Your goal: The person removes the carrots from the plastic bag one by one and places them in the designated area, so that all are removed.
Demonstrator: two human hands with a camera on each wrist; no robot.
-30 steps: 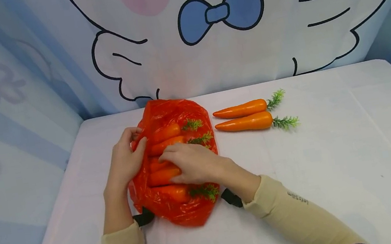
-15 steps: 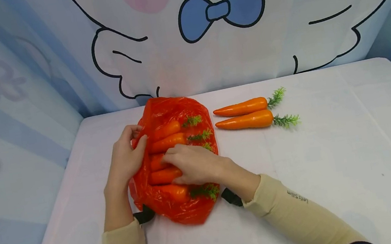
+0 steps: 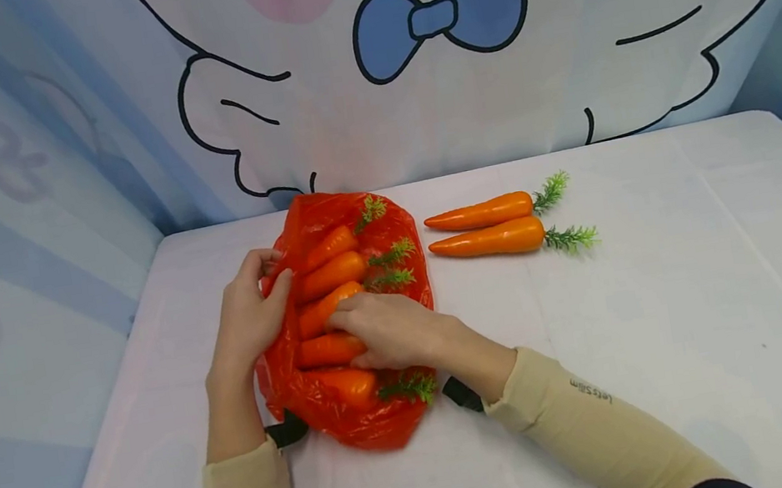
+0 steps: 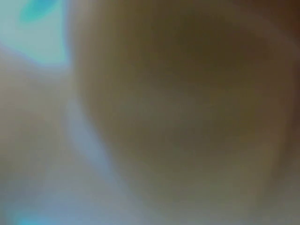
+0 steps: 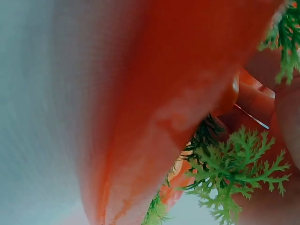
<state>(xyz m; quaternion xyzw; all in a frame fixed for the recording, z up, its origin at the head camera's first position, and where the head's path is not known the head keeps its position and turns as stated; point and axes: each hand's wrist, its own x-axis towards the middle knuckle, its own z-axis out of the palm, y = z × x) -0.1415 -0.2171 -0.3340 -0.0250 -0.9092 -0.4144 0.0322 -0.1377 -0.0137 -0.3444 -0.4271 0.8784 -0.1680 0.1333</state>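
Note:
An orange-red plastic bag (image 3: pixel 381 431) lies on the table with several toy carrots (image 3: pixel 331 276) side by side in its mouth, leafy tops to the right. My left hand (image 3: pixel 246 320) holds the bag's left edge, thumb over the plastic. Reaching in from the right, my right hand (image 3: pixel 396 327) has its fingers and thumb around a carrot (image 3: pixel 324 351) in the middle of the row; its leafy end is hidden beneath the hand. The right wrist view shows red plastic, green leaves (image 5: pixel 229 176) and part of the fingers. The left wrist view is a blur.
Two more carrots (image 3: pixel 489 239) lie together on the white tablecloth (image 3: pixel 638 325), right of the bag, tips pointing left. Behind the table hangs a printed curtain (image 3: pixel 445 101) with a blue bow tie.
The upper carrots in the bag have tilted, their leafy ends swinging up and away. More of the third carrot shows above my right hand. My left hand keeps its place on the bag.

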